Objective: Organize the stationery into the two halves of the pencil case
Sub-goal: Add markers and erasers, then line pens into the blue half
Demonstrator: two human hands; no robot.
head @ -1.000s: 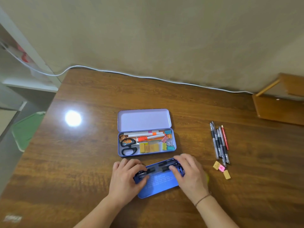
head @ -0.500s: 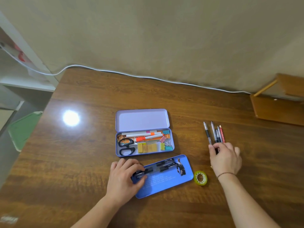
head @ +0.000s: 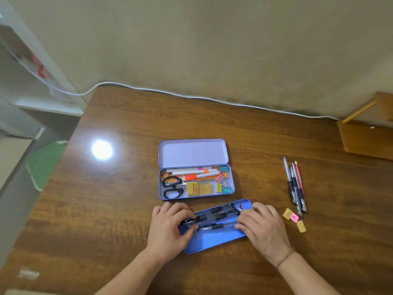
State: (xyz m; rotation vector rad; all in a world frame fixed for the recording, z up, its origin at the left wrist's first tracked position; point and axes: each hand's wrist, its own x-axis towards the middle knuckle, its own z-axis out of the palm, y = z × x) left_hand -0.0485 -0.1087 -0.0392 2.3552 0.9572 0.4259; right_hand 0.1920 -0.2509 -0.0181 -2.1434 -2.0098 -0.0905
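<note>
head view:
table [head: 119, 209]: brown wood, everything sits on it; all places below given relative to the blue tray.
blue tray [head: 214, 239]: loose half of the pencil case, lying flat and slightly tilted at the near middle of the table; its near part is bare.
dark pens [head: 221, 211]: several black pens lying lengthwise in the far part of the blue tray.
left hand [head: 170, 226]: on the left end of the blue tray, fingers curled together, tips pressed on the left ends of the pens; a full clamp cannot be told.
right hand [head: 263, 226]: on the right end of the blue tray, fingers bent and close together, tips touching the right end of one pen; a thin band on the wrist.
lilac tin [head: 195, 154]: just behind the blue tray, lid open and lying back.
scissors [head: 172, 186]: black handles, left end of the lilac tin's base.
markers [head: 197, 173]: white and orange, along the far side of the base.
binder clips [head: 224, 182]: coloured, right end of the base.
loose pens [head: 295, 184]: small bundle to the right of the blue tray, apart from it.
small blocks [head: 294, 219]: yellow, pink and tan pieces, just right of the right hand, near the tips of the loose pens.
white cable [head: 191, 96]: along the far table edge, well behind the blue tray.
</note>
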